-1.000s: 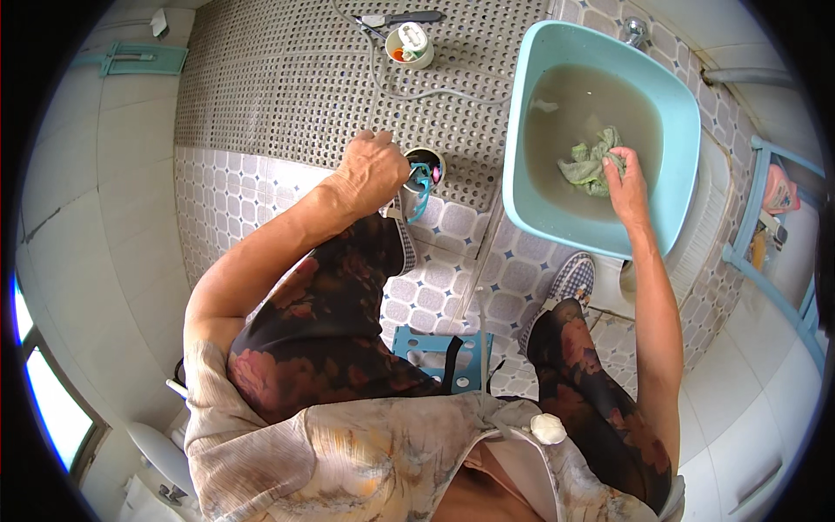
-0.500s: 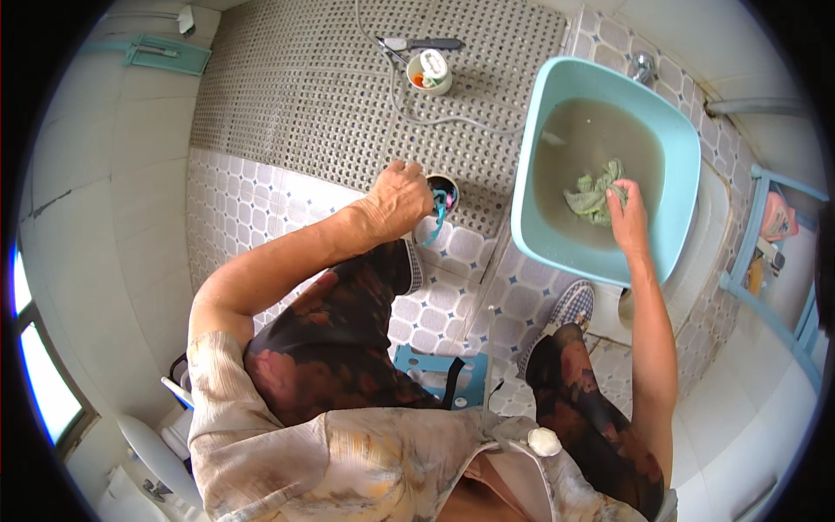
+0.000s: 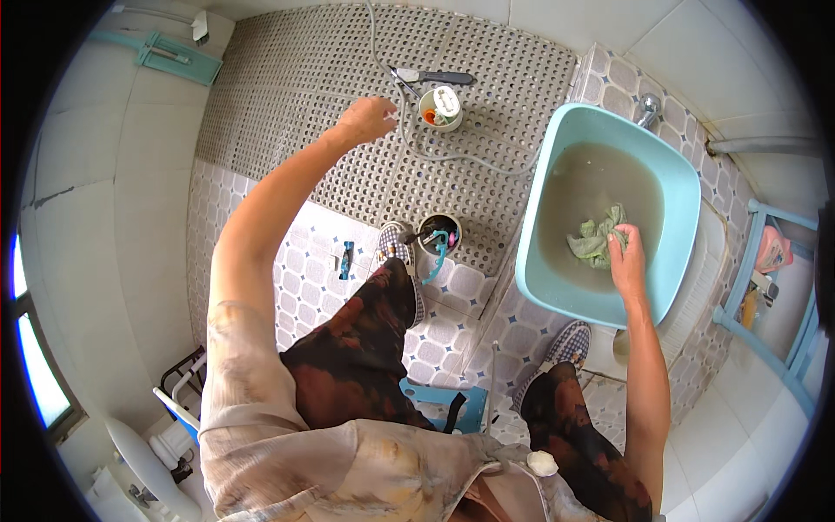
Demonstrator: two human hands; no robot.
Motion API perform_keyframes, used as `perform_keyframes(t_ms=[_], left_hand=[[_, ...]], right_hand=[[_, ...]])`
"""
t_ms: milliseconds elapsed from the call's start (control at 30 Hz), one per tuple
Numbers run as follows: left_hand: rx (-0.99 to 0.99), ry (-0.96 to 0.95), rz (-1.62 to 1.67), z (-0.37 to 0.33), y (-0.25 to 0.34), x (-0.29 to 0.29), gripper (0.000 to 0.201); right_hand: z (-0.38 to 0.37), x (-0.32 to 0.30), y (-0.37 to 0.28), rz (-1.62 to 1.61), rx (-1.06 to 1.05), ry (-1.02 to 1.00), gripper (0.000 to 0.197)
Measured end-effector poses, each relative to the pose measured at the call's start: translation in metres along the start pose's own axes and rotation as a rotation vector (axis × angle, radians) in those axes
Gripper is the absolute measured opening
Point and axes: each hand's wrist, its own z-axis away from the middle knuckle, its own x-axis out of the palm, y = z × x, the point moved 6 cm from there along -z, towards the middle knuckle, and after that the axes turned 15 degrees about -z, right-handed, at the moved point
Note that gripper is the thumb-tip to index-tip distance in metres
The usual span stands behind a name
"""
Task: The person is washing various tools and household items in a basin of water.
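My right hand [image 3: 626, 258] grips a wet, pale green cloth [image 3: 593, 241] at the surface of cloudy grey water in a turquoise basin [image 3: 540, 204]. Part of the cloth is under the water. My left hand [image 3: 369, 120] reaches out over the perforated grey mat, holding nothing I can see, its fingers loosely apart. Just right of it stands a small white tub [image 3: 454, 122] with a white piece and something orange inside. Nearer to me, by my shoe, a round container [image 3: 458, 228] holds dark items and a blue strap that hangs over its rim.
A scraper-like tool with a dark handle [image 3: 450, 77] lies beyond the tub. A grey hose [image 3: 435, 158] crosses the mat [image 3: 287, 96]. A blue wrapper [image 3: 347, 259] rests on the tiles at left. On the right stands a blue rack [image 3: 755, 261], near a wall tap [image 3: 649, 106].
My left hand has moved from beside the round container forward toward the white tub. My right hand still holds the cloth in the basin. The whole view has shifted slightly.
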Motion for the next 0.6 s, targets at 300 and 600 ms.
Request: perform_keyframes(t_ms=[300,600], left_hand=[[0.13,-0.075,-0.597,-0.087,0.046,0.027,0.034],[0.164,0.141,-0.694,-0.1,0.037,0.061,0.029]], right_hand=[[0.002,-0.011,0.011,0.064,0.063,0.015,0.023],[-0.003,-0.003,0.005,0.084,0.044,-0.013,0.024]])
